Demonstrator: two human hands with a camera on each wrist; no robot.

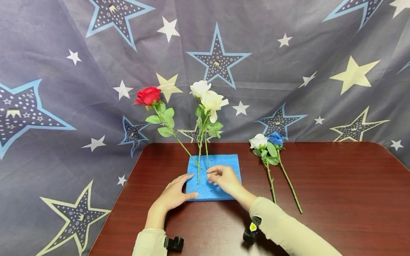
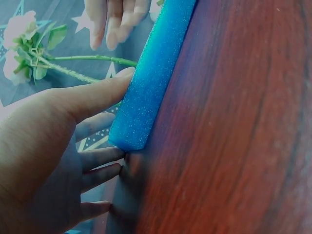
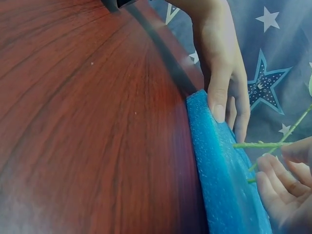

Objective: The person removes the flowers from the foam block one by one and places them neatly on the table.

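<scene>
A blue foam block (image 1: pixel 229 161) lies on the table with three roses standing in it: a leaning red rose (image 1: pixel 148 96), a white rose (image 1: pixel 200 88) and a cream-white rose (image 1: pixel 213 100). My left hand (image 1: pixel 174 192) rests at the block's left side, thumb on its near edge and fingers spread. Over the block, my right hand (image 1: pixel 225 179) has loosely bent fingers close beside the stems. In the right wrist view, a green stem (image 3: pixel 258 145) passes near its thumb and fingertips (image 3: pixel 263 163). The left wrist view shows those fingers hanging apart, with no stem between them.
To the right on the brown table (image 1: pixel 346 177) lie another white rose (image 1: pixel 258 141) and a blue rose (image 1: pixel 276 139), stems toward me. A grey curtain (image 1: pixel 250 21) with stars hangs behind the table. Each wrist carries a black camera (image 1: pixel 174 244).
</scene>
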